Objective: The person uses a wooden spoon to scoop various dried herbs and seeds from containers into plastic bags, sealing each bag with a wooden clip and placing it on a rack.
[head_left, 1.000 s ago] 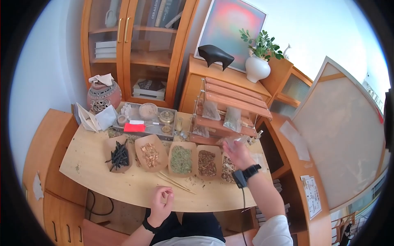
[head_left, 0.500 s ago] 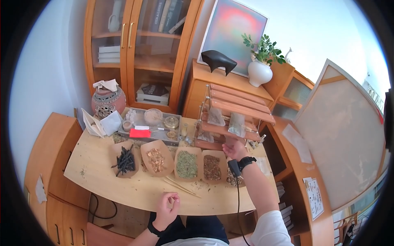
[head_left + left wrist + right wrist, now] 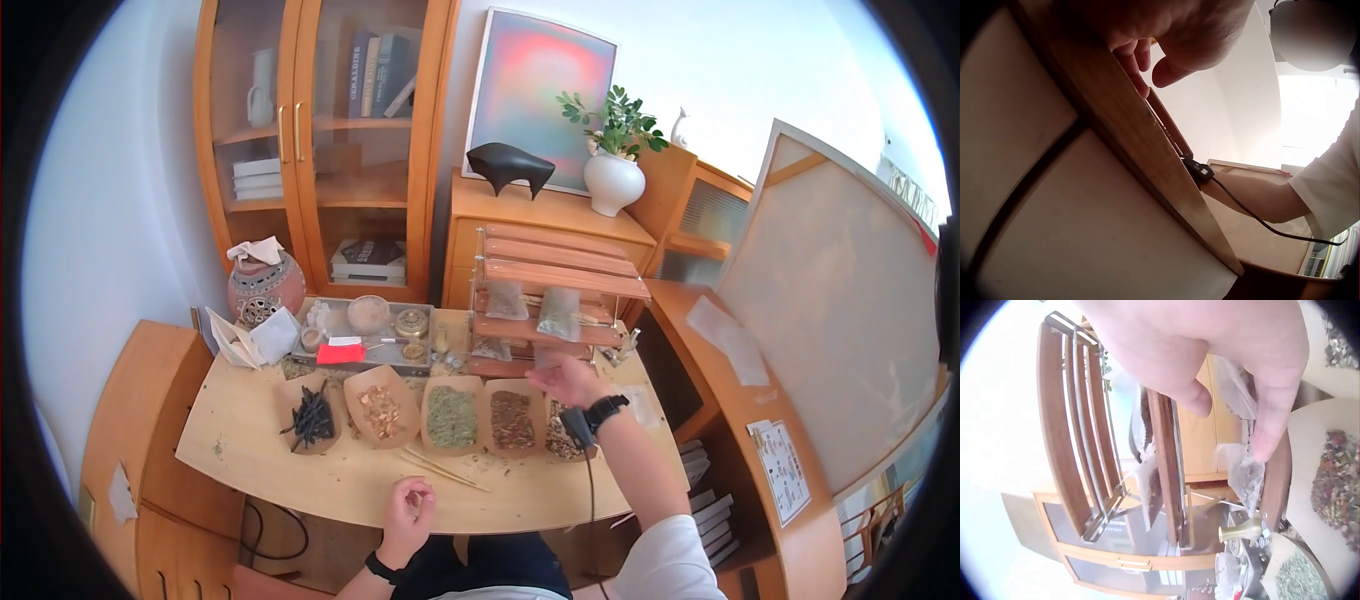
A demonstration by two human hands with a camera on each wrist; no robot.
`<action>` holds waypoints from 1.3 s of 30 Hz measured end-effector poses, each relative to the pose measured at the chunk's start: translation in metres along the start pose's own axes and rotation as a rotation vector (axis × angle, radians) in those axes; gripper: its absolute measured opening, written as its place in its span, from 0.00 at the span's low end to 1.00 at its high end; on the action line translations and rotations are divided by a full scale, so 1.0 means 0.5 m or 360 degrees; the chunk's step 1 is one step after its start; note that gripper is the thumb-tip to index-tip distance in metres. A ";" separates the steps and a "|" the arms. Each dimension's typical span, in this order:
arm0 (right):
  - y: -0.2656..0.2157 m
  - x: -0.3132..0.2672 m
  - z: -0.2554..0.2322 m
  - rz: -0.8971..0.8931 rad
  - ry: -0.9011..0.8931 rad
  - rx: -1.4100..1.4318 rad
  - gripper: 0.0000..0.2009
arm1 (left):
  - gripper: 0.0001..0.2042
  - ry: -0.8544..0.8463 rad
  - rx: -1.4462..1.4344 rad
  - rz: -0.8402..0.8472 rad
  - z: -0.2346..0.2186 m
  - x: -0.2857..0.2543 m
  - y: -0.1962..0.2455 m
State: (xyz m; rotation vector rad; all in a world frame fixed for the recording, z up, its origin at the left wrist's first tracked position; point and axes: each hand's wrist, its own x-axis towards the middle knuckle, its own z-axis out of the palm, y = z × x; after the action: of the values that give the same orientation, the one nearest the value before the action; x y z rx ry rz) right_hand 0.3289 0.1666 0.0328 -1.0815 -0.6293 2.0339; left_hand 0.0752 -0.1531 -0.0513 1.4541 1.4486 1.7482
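Observation:
My right hand [image 3: 566, 381] is at the lower shelf of the wooden rack [image 3: 562, 273], palm partly up in the head view. In the right wrist view the thumb and a finger of this hand [image 3: 1229, 337] are spread apart, with a clear bag [image 3: 1236, 386] lying between and behind them; the fingertip is close to another small bag [image 3: 1245, 472], contact unclear. Two filled bags [image 3: 558, 312] [image 3: 507, 300] lie on the middle shelf. My left hand [image 3: 410, 506] hangs loosely curled and empty by the table's front edge, also seen in the left wrist view [image 3: 1179, 37].
Paper trays hold black pods [image 3: 312, 418], pale chips [image 3: 381, 411], green herb [image 3: 452, 417] and reddish-brown pieces [image 3: 513, 420]; another is partly under my right wrist. Chopsticks [image 3: 445, 470] lie in front. Behind stand a grey tray [image 3: 385, 362] and a patterned jar [image 3: 265, 290].
My right hand held a clear bag near the rack's right end; it has moved slightly left at the lower shelf, its fingers now apart. The head view has shifted; my left hand stays loosely curled.

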 end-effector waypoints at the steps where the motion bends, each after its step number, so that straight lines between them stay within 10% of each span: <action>1: 0.002 -0.027 -0.014 -0.0031 -0.0091 -0.0097 0.21 | 0.12 0.0008 0.0000 0.0008 0.002 -0.001 -0.006; 3: 0.013 -0.099 -0.052 -0.0092 -0.0246 -0.0273 0.23 | 0.12 0.0021 0.0000 0.0016 0.004 -0.004 -0.004; 11: 0.010 -0.302 -0.296 -0.0848 0.0861 -0.1528 0.30 | 0.11 -0.0014 0.0128 -0.0042 0.019 -0.003 0.015; 20: -0.011 -0.272 -0.424 -0.0525 0.1474 -0.2340 0.30 | 0.12 -0.0025 0.0078 -0.0134 0.025 -0.005 0.001; 27: -0.022 -0.245 -0.464 -0.0643 0.1205 -0.2194 0.17 | 0.14 -0.0001 0.0275 -0.0164 -0.005 0.029 0.063; 30: -0.033 -0.242 -0.503 -0.0669 0.0977 -0.1414 0.13 | 0.16 0.0023 0.0542 -0.0159 -0.044 0.060 0.064; 34: -0.040 -0.341 -0.413 -0.1129 0.0789 -0.0622 0.08 | 0.17 0.0058 0.1115 -0.0104 -0.116 0.098 0.089; 36: -0.025 -0.391 -0.325 -0.1235 0.0736 -0.0424 0.08 | 0.20 0.0092 0.1578 0.0378 -0.159 0.114 0.064; 39: 0.033 -0.428 -0.233 -0.1230 0.0492 -0.0517 0.07 | 0.21 0.0020 0.1696 0.0101 -0.199 0.121 0.059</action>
State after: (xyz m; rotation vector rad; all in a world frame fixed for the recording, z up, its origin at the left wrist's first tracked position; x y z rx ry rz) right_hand 0.5014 -0.0031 0.0643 -1.0775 -1.0385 1.1030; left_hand -0.0270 -0.1562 0.0116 1.9372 2.5436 0.9669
